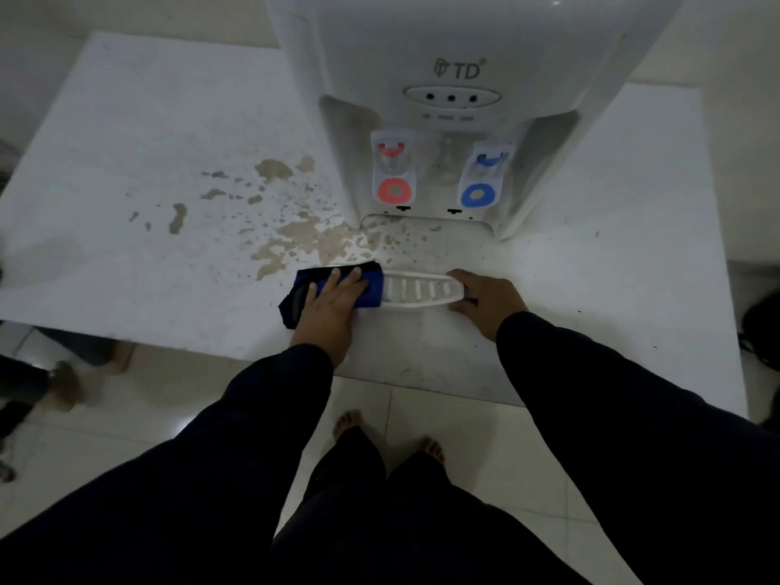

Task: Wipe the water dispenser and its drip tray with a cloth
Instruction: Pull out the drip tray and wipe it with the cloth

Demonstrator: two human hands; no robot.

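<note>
A white slotted drip tray (418, 289) lies out of its dispenser, flat on the white counter (147, 133), near the front edge and lengthwise left to right. A folded blue and dark cloth (373, 291) covers the tray's left end and spills onto the counter beside it. The left hand (333, 295) lies flat on the cloth with straight fingers, pressing down rather than clutching. The right hand (485, 301) grips the tray's right end, thumb on the far side and fingers on the near side.

The step in hand appears to be wiping the tray. To do it well, the right hand's grip should pin the tray so it does not skid. The cloth should travel left to right along the full length, pressing into each slot, where grime probably lodges.

Just beyond the tray, brown dried splash stains (312, 242) spread across the counter to the left and into the empty recess (422, 230) at the dispenser's base. Dragging the cloth through them would likely soil the tray again.

Farther back stands the white water dispenser (456, 44), with a red tap (394, 190) on the left and a blue tap (477, 196) on the right. Its recessed front looks dingy and probably needs wiping too.
</note>
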